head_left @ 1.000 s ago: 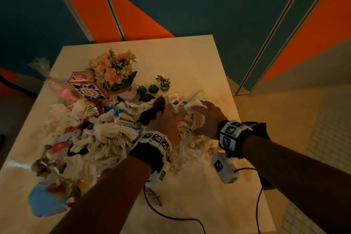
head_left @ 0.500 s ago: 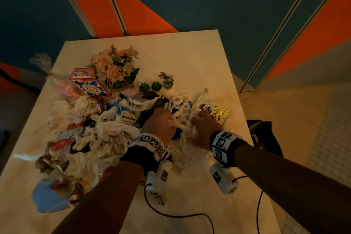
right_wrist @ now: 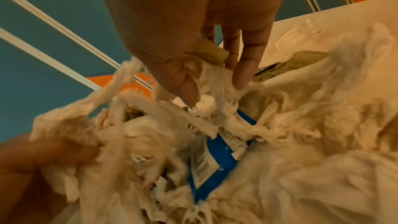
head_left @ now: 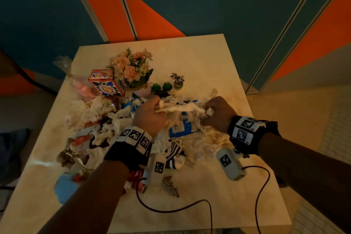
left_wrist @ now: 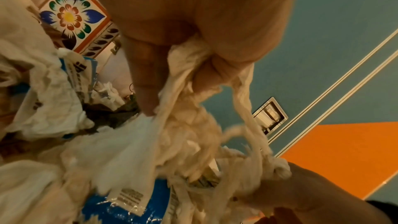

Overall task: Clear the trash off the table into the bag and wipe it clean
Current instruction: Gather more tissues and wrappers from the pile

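A heap of trash (head_left: 95, 119) covers the middle of the pale table (head_left: 199, 59): shredded white tissue, wrappers and a blue packet (head_left: 180, 128). My left hand (head_left: 150, 114) grips a bunch of tissue strands (left_wrist: 189, 125) above the heap. My right hand (head_left: 216, 112) pinches the other end of the tissue strands (right_wrist: 215, 108) between thumb and fingers. A band of tissue (head_left: 180, 108) stretches between the two hands, and more shreds hang from it over the blue packet (right_wrist: 215, 159).
At the back of the heap stand a pot of pink flowers (head_left: 133, 68), a flower-patterned box (head_left: 105, 83) and small green pots (head_left: 167, 86). A blue scrap (head_left: 64, 189) lies front left. Wrist cables (head_left: 171, 211) trail across the table's near side.
Both hands, earlier flat on the heap, have closed on tissue and risen, drawing apart so a band of shreds stretches between them. The blue packet has come into sight underneath.
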The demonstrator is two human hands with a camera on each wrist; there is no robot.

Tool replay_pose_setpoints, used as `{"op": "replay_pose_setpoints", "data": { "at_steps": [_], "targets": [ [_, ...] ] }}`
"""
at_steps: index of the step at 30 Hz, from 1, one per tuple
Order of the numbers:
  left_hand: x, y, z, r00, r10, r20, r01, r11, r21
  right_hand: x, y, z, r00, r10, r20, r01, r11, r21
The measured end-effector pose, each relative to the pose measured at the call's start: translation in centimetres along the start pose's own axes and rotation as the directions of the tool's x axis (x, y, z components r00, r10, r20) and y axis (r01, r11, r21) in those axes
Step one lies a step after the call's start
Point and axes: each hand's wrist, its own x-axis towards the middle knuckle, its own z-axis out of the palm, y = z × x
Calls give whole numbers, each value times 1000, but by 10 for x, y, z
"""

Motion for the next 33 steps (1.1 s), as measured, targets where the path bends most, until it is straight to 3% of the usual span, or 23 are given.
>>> {"op": "replay_pose_setpoints", "data": {
  "at_steps": [5,11,17,22,25,33],
  "targets": [
    [-10,9,-15,995,28,-101,-37,995,-88,-16,-8,-8,997,33,-73,-10,956,294],
    [-10,9,-34,978,-25,-207,-18,979,-202,-26,-4,-16,984,65,-167,7,916,402],
    [-17,15,-57,966,-68,-249,-23,938,-345,-44,-8,-27,971,20,-238,84,904,420],
    [-24,17,-58,966,-96,-239,3,931,-364,-53,-24,-35,965,-18,-261,132,895,426],
    [-28,16,-55,969,-129,-212,49,937,-347,-55,-26,-36,954,25,-300,133,859,494],
    [-38,20,-58,975,-93,-204,7,923,-385,-65,-19,-46,930,30,-365,201,792,577]
  ]
}}
